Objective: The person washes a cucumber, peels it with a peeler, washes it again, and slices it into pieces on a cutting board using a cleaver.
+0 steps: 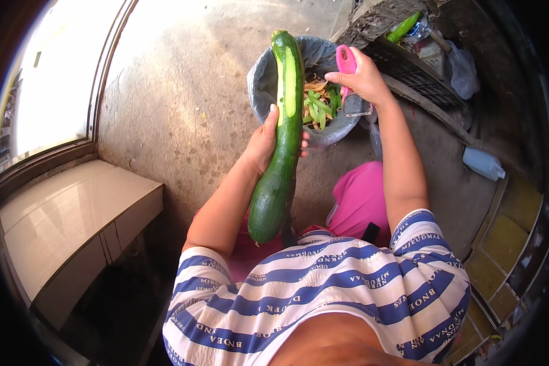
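Note:
My left hand point(266, 141) grips a long dark green squash point(277, 183) around its middle, thumb on top and fingertips showing on the far side. Pale green strips without skin run along the squash's upper half. In my right hand point(363, 78) is a pink-handled peeler point(346, 61), its metal blade pointing down and apart from the squash. Below both hands stands a round bin point(261, 91) lined with a thin plastic bag. Green and orange-brown peelings point(319, 106) lie inside it, partly hidden by the squash.
A tiled ledge point(73, 201) juts out at the left beside a bright doorway point(59, 78). At the upper right, a black plastic crate point(421, 75) stands near a green pepper point(403, 27) and plastic bags. A pale blue plastic jug point(482, 163) lies on the right.

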A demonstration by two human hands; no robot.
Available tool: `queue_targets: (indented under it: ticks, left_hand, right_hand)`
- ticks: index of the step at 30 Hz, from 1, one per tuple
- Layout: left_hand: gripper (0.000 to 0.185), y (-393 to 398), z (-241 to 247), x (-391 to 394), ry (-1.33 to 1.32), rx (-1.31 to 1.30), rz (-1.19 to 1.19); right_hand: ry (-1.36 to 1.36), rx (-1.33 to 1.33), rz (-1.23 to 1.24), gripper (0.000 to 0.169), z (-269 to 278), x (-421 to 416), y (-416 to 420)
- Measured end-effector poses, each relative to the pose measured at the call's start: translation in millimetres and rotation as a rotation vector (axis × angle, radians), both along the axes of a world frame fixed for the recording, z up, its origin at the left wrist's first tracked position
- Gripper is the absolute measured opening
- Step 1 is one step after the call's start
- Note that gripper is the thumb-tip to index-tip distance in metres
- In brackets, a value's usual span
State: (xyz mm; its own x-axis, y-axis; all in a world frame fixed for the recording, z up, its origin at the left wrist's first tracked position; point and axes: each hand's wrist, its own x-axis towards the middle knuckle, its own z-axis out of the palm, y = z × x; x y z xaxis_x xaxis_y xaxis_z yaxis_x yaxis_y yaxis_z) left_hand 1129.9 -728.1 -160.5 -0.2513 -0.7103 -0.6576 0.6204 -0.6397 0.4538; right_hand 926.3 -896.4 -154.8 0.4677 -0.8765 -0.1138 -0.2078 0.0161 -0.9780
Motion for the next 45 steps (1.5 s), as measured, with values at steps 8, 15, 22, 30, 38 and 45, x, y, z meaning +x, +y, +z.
queue_targets:
  ticks: [8,15,22,30,38,45]
  left_hand:
    - [0.060,0.1,-3.8,-7.4,0.199,-0.022,-0.042]
    - [0.064,18.5,9.0,-9.7,0.191,-0.035,-0.185]
    - [0.064,23.3,4.7,-4.6,0.193,0.008,-0.152]
    - [0.060,17.6,0.3,0.7,0.265,0.002,0.033]
    - [0.070,12.6,0.6,-0.5,0.376,-0.083,-0.033]
    - [0.072,14.6,6.9,-3.8,0.221,-0.071,-0.102]
  right_hand:
    - [-0.461,-0.083,-0.214,0.024,-4.6,77.3,50.1]
    - [-0.552,-0.367,-0.402,0.029,-31.5,60.4,-29.7]
    - [-0.478,-0.645,-0.727,0.023,-26.2,70.1,-50.1]
    - [-0.340,-0.399,-0.343,0.026,7.8,54.4,23.8]
    - [-0.636,0.080,-0.247,0.021,11.4,66.6,45.6]
    - [-0.414,-0.153,-0.327,0.034,-19.7,88.0,49.7]
